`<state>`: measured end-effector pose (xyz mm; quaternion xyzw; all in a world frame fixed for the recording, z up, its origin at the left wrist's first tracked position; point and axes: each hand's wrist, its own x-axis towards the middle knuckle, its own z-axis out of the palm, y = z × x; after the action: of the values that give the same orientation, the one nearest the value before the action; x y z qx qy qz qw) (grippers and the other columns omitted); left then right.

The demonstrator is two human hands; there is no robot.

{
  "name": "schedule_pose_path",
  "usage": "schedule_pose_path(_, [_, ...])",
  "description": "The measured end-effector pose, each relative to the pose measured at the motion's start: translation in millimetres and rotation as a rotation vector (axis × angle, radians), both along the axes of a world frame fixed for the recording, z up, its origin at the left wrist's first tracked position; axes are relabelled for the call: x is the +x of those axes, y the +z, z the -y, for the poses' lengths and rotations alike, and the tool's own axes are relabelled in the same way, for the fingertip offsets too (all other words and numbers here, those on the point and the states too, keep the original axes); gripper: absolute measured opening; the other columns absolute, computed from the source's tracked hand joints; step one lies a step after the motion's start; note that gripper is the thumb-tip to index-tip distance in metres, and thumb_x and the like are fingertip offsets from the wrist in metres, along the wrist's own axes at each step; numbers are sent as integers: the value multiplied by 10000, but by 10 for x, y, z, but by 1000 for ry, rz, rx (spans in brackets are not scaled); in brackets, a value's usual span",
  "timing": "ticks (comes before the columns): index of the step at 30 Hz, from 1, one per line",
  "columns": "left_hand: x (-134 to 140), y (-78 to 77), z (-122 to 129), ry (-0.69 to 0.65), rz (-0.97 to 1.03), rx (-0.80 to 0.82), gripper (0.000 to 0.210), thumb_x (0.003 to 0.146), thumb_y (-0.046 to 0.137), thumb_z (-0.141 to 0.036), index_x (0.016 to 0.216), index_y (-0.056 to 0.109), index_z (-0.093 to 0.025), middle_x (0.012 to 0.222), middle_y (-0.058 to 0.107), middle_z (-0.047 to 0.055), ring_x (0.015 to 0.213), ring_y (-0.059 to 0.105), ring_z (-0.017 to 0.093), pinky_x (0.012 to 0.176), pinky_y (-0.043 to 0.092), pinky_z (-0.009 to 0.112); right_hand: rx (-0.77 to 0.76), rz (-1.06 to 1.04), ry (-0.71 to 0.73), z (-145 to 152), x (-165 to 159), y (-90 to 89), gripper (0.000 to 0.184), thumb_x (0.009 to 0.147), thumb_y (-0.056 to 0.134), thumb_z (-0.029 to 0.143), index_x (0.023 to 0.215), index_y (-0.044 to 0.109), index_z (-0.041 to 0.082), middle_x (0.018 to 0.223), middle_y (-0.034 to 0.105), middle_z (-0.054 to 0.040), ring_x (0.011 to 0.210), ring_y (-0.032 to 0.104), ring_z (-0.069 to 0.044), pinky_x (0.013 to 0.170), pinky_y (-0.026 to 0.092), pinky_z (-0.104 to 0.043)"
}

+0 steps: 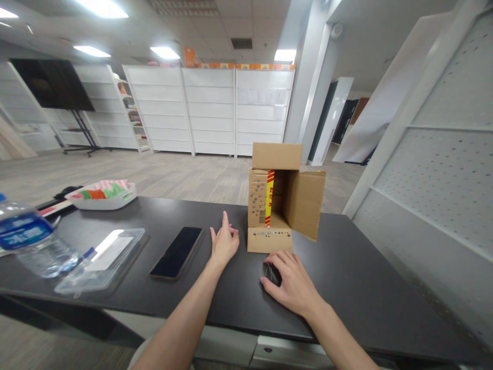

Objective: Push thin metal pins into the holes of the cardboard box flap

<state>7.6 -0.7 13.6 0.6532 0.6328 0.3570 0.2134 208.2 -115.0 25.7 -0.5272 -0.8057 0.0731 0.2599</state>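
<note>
Right grip (292,282): fingers curl round a clip (273,275), which sits between thumb and forefinger; cannot tell whether they press on it. Clip small, black, with thin wire handles; partly hidden by the hand. Left grip (225,242): released, holding nothing, forefinger extended forward, other fingers loosely bent.

Box (304,201) stands just beyond the right grip and to the right of the left one. Brown cardboard, mouth facing the viewer, flaps spread; yellow-and-red strip (270,198) at the left flap, grey dots on that flap.

Tabletop (358,293): black, smooth, under both grips. Just left of the left grip, a phone (177,253), screen dark. Farther left, a clear case (125,257) with white paper, then a blue-labelled bottle (29,231). Beyond the case, a white basket (106,204) of coloured items.

Room, past both grips: greyish floor (185,177), white cabinets (209,110); screen (52,85) on a stand, far left. Perforated panel (439,159) to the right of the right grip.
</note>
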Motion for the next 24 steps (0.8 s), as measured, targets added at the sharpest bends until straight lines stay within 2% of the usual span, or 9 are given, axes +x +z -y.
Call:
schedule_pose_path(14, [5,6,-3,2,8,-7,831,872,480,-167,1561,19,-118,924,757,31,1278,566,196,1213,23,602,28,4,-23,-22,4,-56,235,824,675,307,1043,623,239,1100,640,-43,1030,560,-244,912,379,-403])
schedule_pose_path(24, [-2,-23,-23,-3,11,4,842,868,482,-169,1565,10,-138,917,758,29,1279,566,203,1207,20,612,22,4,-41,-35,-4,-42,177,850,654,296,1016,635,238,1036,665,-39,997,576,-241,891,388,-392])
